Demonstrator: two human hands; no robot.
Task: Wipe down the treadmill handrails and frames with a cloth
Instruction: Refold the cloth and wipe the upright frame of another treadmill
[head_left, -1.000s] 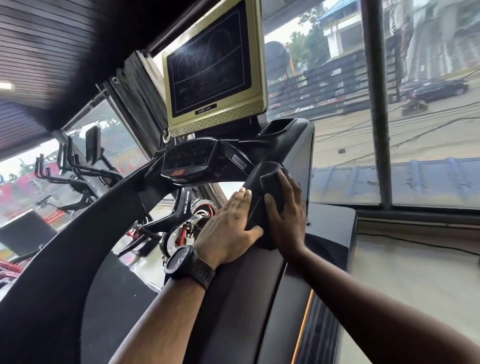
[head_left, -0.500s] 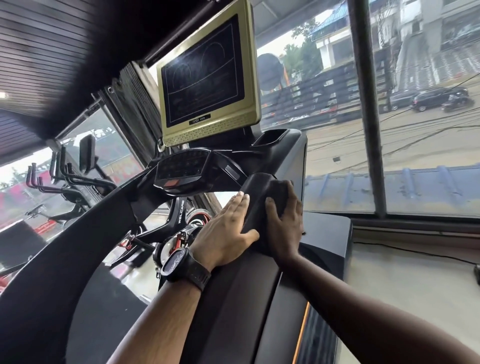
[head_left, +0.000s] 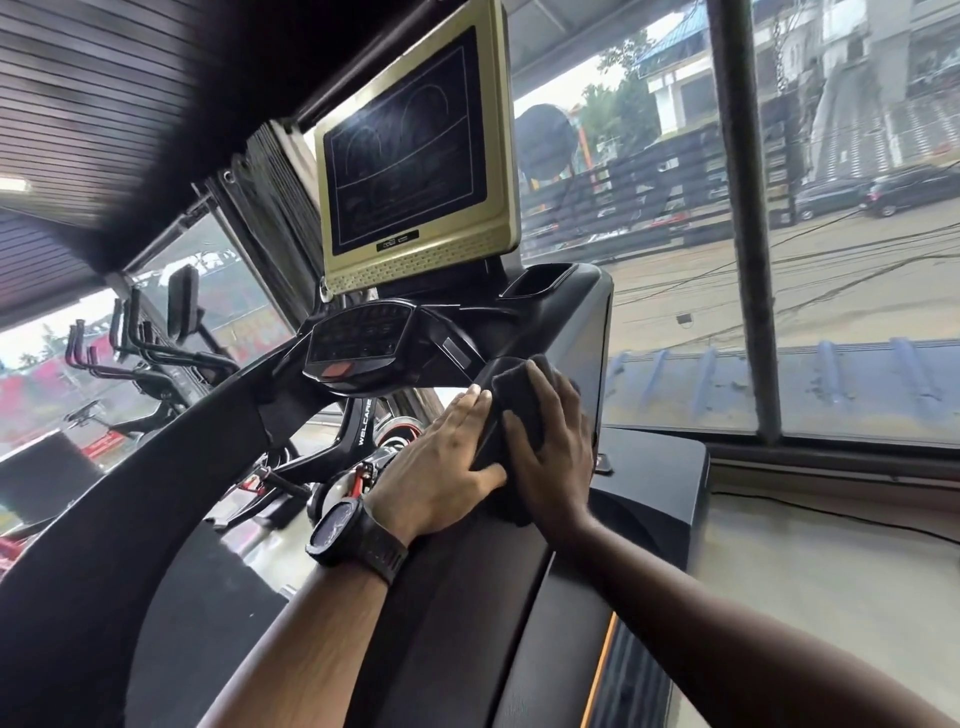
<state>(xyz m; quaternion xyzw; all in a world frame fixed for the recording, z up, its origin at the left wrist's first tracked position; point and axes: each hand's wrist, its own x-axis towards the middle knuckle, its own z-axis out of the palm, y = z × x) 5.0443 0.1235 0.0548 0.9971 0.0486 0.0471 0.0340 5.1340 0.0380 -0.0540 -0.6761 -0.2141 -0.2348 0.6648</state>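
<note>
Cloth work is all the head camera has to show: a dark, folded, soft-napped cloth (head_left: 521, 410) is draped over the top of the treadmill's broad black right handrail (head_left: 467, 623), just where that rail rises to meet the console. The right hand (head_left: 553, 465) lies over it, fingers curved over the cloth and thumb down the near side, so its grip holds the cloth by wrapping it round the rail, which probably lets it rub top and side in one pass. The left hand (head_left: 436, 467), with a black wristwatch (head_left: 358, 535) on its wrist, lies flat against the rail's inner face, fingers straight and together and the grip holding nothing; its thumb touches the cloth's lower edge, apparently to steady the body and stop the cloth sliding. Above stand the dark control panel (head_left: 358, 338), a gold-framed screen (head_left: 415, 156) and an open black cup holder (head_left: 540, 280). Judging by this, the upper end of this rail is the step in hand, and the long stretch below the hands may be next.
</note>
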